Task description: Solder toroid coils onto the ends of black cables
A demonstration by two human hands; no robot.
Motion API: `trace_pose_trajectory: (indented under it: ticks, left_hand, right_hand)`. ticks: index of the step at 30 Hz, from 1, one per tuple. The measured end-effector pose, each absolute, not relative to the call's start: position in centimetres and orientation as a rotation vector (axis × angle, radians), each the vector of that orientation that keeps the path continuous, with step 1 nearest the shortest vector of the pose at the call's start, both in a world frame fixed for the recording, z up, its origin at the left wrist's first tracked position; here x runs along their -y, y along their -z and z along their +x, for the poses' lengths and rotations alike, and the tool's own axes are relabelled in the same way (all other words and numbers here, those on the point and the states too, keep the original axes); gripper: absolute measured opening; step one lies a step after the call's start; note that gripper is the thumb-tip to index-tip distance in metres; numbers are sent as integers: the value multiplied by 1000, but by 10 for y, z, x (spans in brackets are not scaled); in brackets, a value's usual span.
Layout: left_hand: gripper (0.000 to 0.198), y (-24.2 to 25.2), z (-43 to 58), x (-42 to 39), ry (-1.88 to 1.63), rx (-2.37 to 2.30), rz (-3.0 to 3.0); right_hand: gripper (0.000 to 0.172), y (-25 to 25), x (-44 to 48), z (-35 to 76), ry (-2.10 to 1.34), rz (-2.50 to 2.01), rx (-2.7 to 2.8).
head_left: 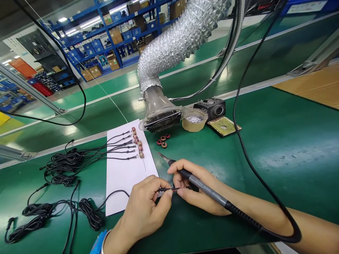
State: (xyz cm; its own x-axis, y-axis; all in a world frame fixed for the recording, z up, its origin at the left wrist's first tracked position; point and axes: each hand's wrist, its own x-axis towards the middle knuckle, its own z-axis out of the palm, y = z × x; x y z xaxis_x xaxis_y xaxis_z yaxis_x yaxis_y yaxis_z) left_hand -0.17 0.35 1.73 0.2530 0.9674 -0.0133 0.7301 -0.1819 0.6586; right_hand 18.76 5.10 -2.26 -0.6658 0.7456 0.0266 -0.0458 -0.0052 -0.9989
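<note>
My right hand [197,188] is closed round a grey soldering iron [209,193], its tip pointing up-left over the green bench. My left hand [147,210] pinches the end of a thin black cable [116,193]; the fingertips of both hands meet on that cable end [172,189]. The cable runs left across a white sheet [124,173]. On the sheet lie several black leads [119,146] with small red-and-gold parts [137,143] at their ends in a row.
A silver fume hose with a fan mouth [161,120] stands behind the sheet. Beside it are three small red-black coils [163,140], a tape roll with solder wire wool [194,120], a black holder [213,107] and a yellow sponge plate [224,126]. Coiled black cables [60,165] lie left.
</note>
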Motion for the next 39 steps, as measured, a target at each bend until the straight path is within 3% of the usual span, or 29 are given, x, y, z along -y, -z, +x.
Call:
trace_pose_trajectory:
  ticks: [7,26,39]
  left_hand:
    - [13,-14,1,-4,-550,-1515,1986]
    - [10,-4,4,-1,-852,-1496,2130]
    - [11,0,-3,-4,-748,-1369,2201]
  right_hand:
    - [36,21,-51,185,-1704,-816,1671]
    - [44,29,-54,187,-1879,-681,1588]
    - [45,29,-54,189,-1898,-733,1532]
